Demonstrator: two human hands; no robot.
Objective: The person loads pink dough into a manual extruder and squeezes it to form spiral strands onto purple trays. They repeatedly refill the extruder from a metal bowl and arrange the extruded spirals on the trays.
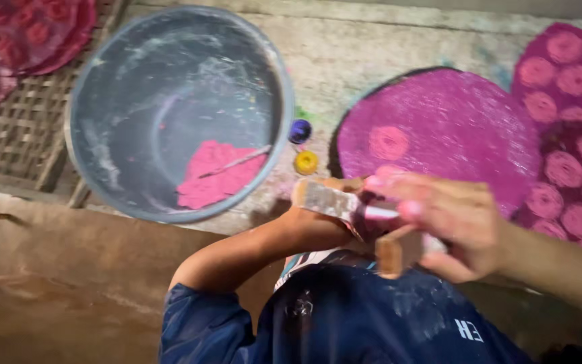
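Fingers (409,202) of the right hand (459,226) curl shut around a wooden block (399,251), pink-stained at the tips, with the forearm running in from the lower right. The left hand (318,226) is mostly hidden; it seems closed on a second, pale wooden block (325,199), though blur keeps the grip unclear. Its bare forearm angles up from a dark blue sleeve (197,317). Both blocks sit just right of and below the grey basin (89,101), which holds a pink paste patch (213,174) and a thin stick (237,162). Two small paint pots (302,145), blue and yellow, stand beside the basin's right rim, with pink patterned discs (439,128) further right.
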